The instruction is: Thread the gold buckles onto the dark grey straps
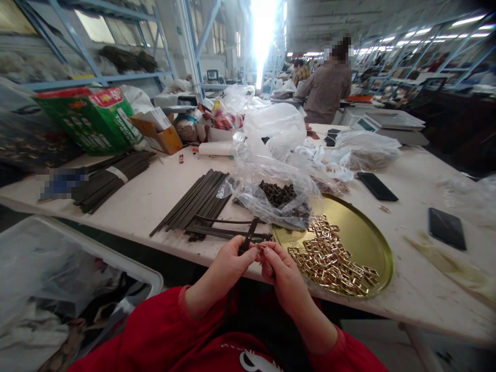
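My left hand (231, 262) is closed on a dark strap (250, 233), whose end sticks up past the thumb. At its fingertips, my right hand (282, 266) pinches a small gold buckle (261, 248), mostly covered by fingers. The two hands meet just off the table's front edge. Right of them, a round gold tray (358, 219) bears a heap of gold buckles (333, 258). Behind the hands lies a stack of dark straps (194, 201), with several loose ones nearer. A clear plastic bag (248, 199) lies open around small dark pieces (278, 192).
On the table (411, 258) lie two black phones (376, 186) (447, 228) at the right. A tied strap bundle (116, 178), a green box (93, 121) and an orange carton (158, 134) are left. A white bin (155, 281) stands below. Another person (328, 90) stands beyond.
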A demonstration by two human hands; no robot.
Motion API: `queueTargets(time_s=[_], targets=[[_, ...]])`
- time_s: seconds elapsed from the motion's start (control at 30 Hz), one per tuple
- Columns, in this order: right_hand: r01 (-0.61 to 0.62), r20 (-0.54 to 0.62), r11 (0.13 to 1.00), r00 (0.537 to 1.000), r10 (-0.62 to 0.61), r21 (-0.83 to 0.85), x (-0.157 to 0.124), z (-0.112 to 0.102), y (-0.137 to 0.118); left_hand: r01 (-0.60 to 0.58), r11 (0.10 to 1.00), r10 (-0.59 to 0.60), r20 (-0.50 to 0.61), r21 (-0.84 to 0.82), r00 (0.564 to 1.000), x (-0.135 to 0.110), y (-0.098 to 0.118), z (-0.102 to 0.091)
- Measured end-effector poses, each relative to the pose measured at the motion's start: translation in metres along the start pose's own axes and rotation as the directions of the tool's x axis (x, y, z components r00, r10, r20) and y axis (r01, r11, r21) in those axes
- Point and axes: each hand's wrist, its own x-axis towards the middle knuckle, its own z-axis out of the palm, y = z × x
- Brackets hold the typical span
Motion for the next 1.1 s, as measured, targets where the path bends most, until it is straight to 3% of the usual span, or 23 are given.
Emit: queueTargets(time_s=[0.23,0.43,0.67,0.8,0.93,1.1], targets=[[0.018,0.037,1.000,0.999,-0.019,0.024,-0.001,-0.002,0.002,-0.013,1.000,0.013,-0.008,-0.024,1.000,0.001,0.000,-0.001],[0.029,0.050,0.999,0.998,-0.031,0.024,-0.003,-0.007,-0.001,0.003,0.994,0.002,0.048,-0.110,0.999,0.001,-0.005,-0.002],[0.029,0.001,0.997,1.000,-0.029,-0.070,0.001,-0.007,-0.004,-0.039,0.997,0.031,0.117,0.062,0.993,-0.002,0.001,-0.001],[0.080,-0.004,0.968,0.996,-0.084,-0.239,0.002,-0.012,-0.007,-0.107,0.991,0.094,0.140,0.086,0.986,0.001,0.000,-0.002],[0.239,0.083,0.841,0.970,-0.228,-0.485,0.002,-0.015,-0.007,-0.185,0.975,0.169,0.125,0.125,0.978,0.005,-0.005,-0.005],[0.284,0.130,0.816,0.959,-0.254,-0.504,0.000,-0.011,-0.002,-0.179,0.943,0.184,0.010,0.279,0.983,0.006,-0.008,-0.003]])
